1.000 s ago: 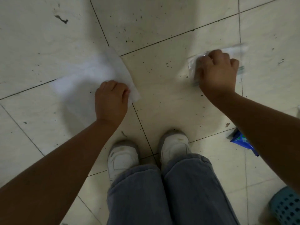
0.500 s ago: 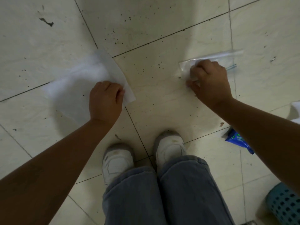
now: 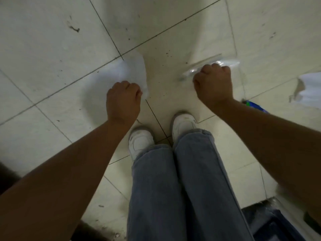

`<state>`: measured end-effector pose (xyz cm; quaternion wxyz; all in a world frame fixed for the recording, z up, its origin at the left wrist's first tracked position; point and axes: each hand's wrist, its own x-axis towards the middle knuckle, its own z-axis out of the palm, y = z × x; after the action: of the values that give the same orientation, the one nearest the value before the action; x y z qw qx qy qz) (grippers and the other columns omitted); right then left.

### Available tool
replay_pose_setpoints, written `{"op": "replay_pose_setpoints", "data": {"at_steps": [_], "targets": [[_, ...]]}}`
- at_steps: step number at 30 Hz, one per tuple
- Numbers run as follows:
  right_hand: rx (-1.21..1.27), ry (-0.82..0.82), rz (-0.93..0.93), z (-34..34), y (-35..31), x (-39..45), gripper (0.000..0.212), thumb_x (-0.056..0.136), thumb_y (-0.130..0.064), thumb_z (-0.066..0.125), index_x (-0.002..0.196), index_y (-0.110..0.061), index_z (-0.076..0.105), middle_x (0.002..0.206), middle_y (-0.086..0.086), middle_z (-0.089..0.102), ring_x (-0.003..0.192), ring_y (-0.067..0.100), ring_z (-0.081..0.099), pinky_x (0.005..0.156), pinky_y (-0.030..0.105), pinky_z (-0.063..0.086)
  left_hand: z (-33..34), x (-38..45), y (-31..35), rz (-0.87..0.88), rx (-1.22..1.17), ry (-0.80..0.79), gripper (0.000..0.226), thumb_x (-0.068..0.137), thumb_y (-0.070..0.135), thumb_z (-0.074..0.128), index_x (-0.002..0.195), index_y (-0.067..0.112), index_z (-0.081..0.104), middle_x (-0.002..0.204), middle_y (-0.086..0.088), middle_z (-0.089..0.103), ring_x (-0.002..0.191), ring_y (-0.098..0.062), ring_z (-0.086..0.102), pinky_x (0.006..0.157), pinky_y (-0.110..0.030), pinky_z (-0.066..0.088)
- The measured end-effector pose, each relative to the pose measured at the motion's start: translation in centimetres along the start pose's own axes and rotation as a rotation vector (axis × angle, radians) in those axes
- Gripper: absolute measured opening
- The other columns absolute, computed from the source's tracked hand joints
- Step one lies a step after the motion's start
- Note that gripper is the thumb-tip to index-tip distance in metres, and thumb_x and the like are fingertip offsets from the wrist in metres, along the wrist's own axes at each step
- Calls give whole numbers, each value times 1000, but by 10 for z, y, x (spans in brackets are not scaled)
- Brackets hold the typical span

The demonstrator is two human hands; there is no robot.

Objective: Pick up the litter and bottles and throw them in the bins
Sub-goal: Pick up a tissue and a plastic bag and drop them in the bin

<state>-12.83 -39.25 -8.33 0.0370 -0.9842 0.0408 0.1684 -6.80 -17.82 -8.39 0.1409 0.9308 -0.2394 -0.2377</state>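
Observation:
My left hand (image 3: 123,100) is closed on the near edge of a white paper sheet (image 3: 129,70), which hangs blurred above the tiled floor. My right hand (image 3: 214,84) is closed on a clear plastic wrapper (image 3: 208,65) that sticks out to both sides of my fist. Both hands are raised in front of my white shoes (image 3: 140,141). A blue snack wrapper (image 3: 255,106) lies on the floor just right of my right wrist, partly hidden by the forearm. A white piece of paper litter (image 3: 311,91) lies at the right edge.
My legs in blue jeans (image 3: 175,188) stand in the middle. A dark blue bin (image 3: 271,225) shows at the bottom right corner. A dark object (image 3: 7,178) sits at the left edge. The pale floor tiles (image 3: 52,49) are speckled with dirt.
Both hands have lifted off the floor with the paper sheet and the clear wrapper. The view has risen and shifted, bringing a dark blue bin and white litter into sight.

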Motion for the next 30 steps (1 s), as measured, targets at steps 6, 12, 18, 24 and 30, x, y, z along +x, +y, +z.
{"op": "replay_pose_setpoints", "data": {"at_steps": [6,12,18,24,30], "targets": [[205,-79,193,-106,-28,-57,29,28,-14,87,39,-14,60,42,1,60,41,20,60,49,20,48,-101,-13,83,195,4,60,33,75,17,42,58,-1,65,51,-19,62,45,-30,62,43,-29,50],[249,83,483,-213,11,-144,29,32,-12,88,39,-17,61,42,-1,60,41,20,60,50,20,49,-191,-27,196,486,118,43,29,74,12,47,56,0,66,48,-18,61,43,-29,61,44,-27,50],[289,207,887,-268,90,-292,26,42,3,81,40,-9,59,42,7,59,38,23,57,50,26,51,-216,-67,349,899,295,-2,19,65,7,63,46,6,63,43,-11,59,37,-23,58,40,-19,45],[239,205,1110,-266,175,-459,12,55,-11,63,43,-8,62,47,10,65,46,26,65,55,30,56,-173,-141,529,1171,495,-53,39,18,-2,89,41,9,59,38,-6,55,33,-21,54,53,-17,20],[299,269,1288,-222,239,-593,14,66,-8,60,56,-2,68,55,15,69,51,28,67,53,33,54,-85,-221,667,1357,493,-173,35,26,4,93,49,10,67,44,-5,62,39,-21,60,45,-12,45]]}}
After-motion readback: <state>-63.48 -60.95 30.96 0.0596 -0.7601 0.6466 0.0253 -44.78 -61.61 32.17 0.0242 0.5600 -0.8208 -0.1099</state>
